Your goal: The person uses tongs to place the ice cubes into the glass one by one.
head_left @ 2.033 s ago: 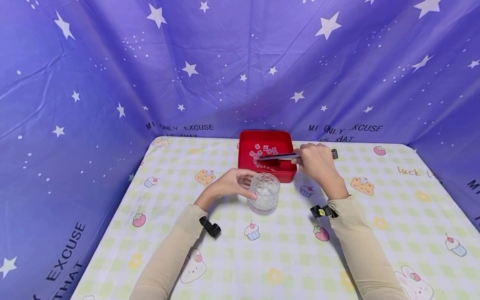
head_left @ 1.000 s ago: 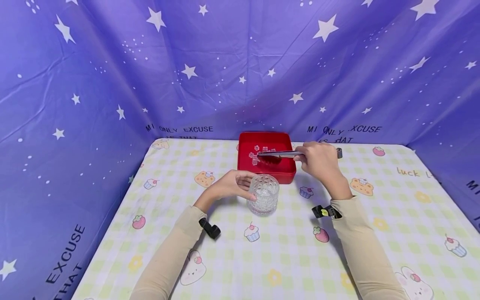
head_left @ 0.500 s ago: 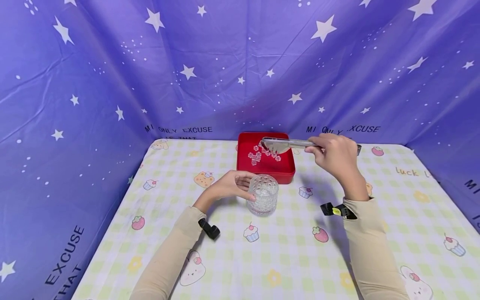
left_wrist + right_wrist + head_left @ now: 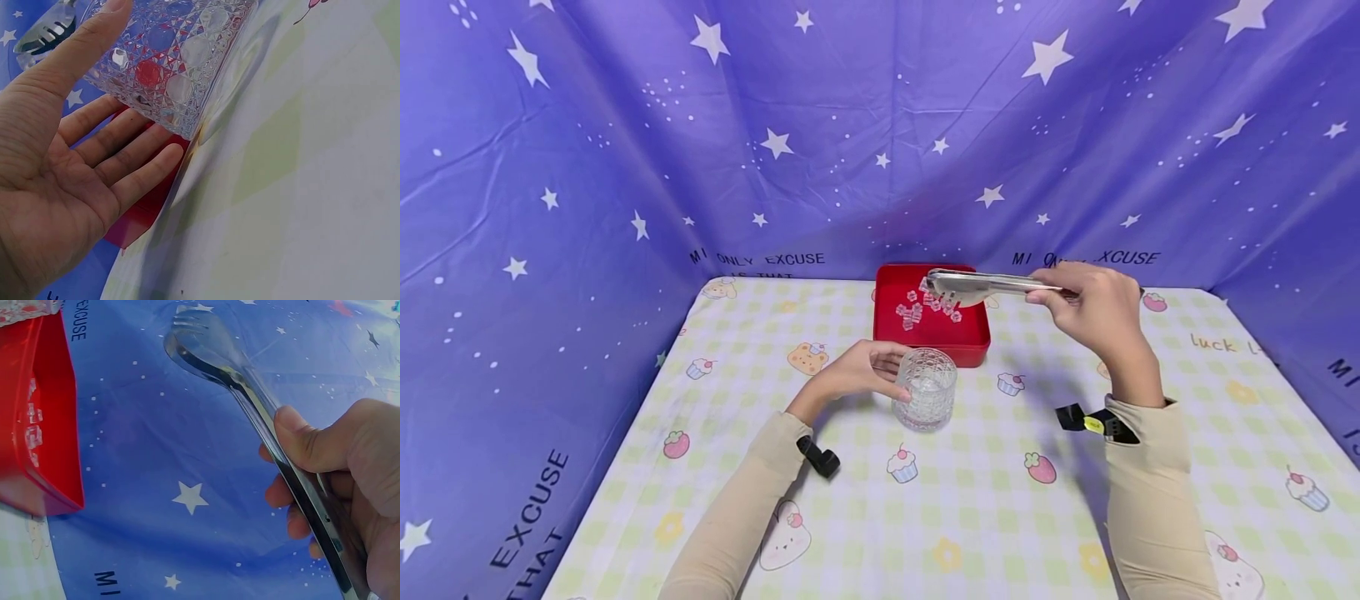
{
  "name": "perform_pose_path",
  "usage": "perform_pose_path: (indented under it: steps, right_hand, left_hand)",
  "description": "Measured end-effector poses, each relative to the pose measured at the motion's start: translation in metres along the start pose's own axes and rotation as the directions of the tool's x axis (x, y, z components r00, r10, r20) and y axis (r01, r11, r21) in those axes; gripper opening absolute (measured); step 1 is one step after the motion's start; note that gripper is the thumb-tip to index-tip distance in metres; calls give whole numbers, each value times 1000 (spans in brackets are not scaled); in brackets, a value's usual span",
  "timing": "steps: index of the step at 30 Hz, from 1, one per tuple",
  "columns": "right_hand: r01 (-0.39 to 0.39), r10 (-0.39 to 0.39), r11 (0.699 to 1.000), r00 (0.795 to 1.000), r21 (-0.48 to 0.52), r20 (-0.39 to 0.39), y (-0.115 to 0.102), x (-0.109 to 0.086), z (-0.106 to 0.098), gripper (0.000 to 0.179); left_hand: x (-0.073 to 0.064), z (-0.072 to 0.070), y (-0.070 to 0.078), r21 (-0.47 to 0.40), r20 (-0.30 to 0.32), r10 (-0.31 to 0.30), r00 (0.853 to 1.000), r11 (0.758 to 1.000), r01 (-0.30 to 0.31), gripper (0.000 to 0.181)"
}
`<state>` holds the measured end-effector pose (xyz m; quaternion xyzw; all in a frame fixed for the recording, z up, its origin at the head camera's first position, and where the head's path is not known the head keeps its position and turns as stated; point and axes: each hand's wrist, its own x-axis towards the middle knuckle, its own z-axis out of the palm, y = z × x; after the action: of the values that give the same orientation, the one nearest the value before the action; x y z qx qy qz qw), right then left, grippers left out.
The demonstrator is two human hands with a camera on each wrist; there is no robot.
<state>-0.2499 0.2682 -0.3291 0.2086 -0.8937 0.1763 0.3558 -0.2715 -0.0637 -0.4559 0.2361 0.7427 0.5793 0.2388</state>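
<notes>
A clear cut-glass tumbler [image 4: 927,404] stands upright on the tablecloth, in front of a red tray [image 4: 951,357]. My left hand [image 4: 859,369] holds its left side, thumb toward me and fingers behind, as the left wrist view shows near the glass wall [image 4: 178,62]. Several small clear cubes [image 4: 910,315] lie in the tray. My right hand [image 4: 1097,308] grips metal serving tongs [image 4: 992,285], their slotted head raised over the tray and pointing left. In the right wrist view the thumb presses along the tongs [image 4: 275,437]. I cannot tell whether a cube is between their tips.
A pale checked tablecloth [image 4: 985,517] with printed cartoons covers the table. Purple star-patterned curtains [image 4: 850,167] hang close behind the tray and along both sides. Black wrist straps with cameras [image 4: 820,458] are on both forearms.
My right hand has risen and moved right, lifting the tongs from among the cubes to above the tray. The left hand and the tumbler have stayed in place.
</notes>
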Motion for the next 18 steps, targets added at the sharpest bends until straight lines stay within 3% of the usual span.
perform_pose_path:
  steps: [9,18]
  right_hand:
    - [9,-12,997,999,72,37,8,-2,-12,26]
    - [-6,1,998,995,56,99,12,-4,-21,26]
  left_hand:
    - [0,0,1,-17,10,9,1000,1000,-9,65]
    - [-1,-1,1,-12,11,8,1000,1000,-8,64]
